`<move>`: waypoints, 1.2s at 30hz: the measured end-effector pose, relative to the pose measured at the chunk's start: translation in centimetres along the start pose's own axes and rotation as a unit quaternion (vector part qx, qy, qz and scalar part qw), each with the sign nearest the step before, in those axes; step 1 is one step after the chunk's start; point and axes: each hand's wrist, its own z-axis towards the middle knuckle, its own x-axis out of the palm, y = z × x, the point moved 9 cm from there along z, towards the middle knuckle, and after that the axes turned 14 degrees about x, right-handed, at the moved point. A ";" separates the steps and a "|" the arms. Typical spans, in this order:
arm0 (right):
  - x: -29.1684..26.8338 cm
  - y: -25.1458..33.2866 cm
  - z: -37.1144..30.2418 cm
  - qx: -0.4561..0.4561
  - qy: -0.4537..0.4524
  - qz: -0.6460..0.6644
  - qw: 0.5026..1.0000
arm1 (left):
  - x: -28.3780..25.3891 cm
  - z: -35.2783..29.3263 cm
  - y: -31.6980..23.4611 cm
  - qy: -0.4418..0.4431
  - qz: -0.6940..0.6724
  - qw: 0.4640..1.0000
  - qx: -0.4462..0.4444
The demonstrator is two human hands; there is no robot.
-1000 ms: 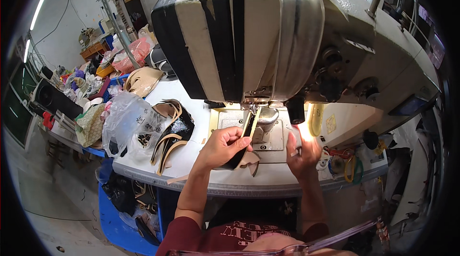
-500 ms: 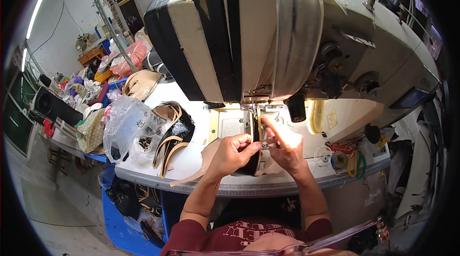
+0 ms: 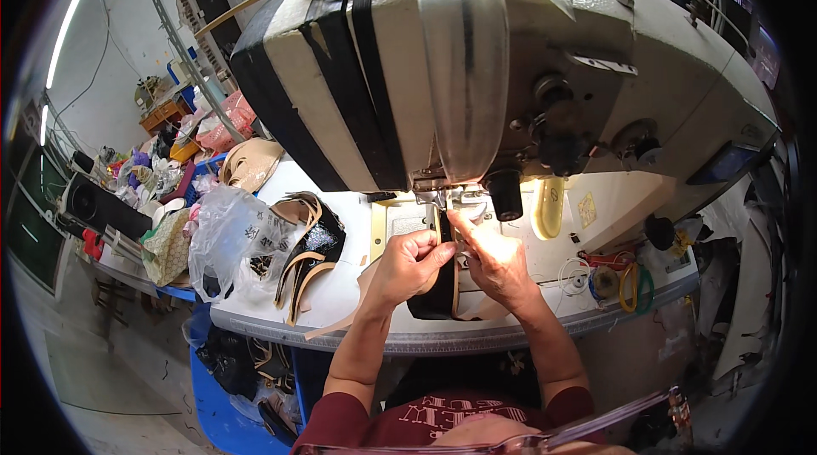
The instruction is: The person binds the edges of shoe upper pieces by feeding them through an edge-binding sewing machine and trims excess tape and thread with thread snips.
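Just below the middle of the frame, the left hand and the right hand meet over a black leather shoe piece with a tan edge, which stands nearly upright between them on the white worktop. The left hand is curled closed around the piece's left side, thumb and fingers pinching its upper edge; the right hand grips the same piece from the right, its fingertips pressed against the top where the piece reaches up to the metal presser foot of the large grey and black industrial sewing machine filling the upper centre. The lower part of the piece hangs below both hands, toward the worktop's near rim. Left of the hands, well apart from them, lies a pile of black and tan cut shoe straps, and further left a crumpled clear plastic bag. At the right of the worktop sit coiled yellow and red cords.
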 end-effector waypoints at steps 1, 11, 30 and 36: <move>0.0 0.1 0.1 0.002 0.002 -0.010 1.000 | 0.0 0.1 0.0 -0.004 -0.013 1.000 0.007; -1.2 0.5 -0.9 0.043 0.007 0.024 0.999 | -0.2 -0.3 0.3 -0.004 -0.107 0.994 -0.024; 1.0 -1.0 -2.4 0.191 0.123 0.142 0.963 | 1.3 -7.5 2.2 -0.107 -0.084 0.990 0.018; 0.7 -1.2 -1.6 0.185 0.108 0.140 0.967 | 1.6 -6.5 2.0 -0.089 -0.121 0.988 0.021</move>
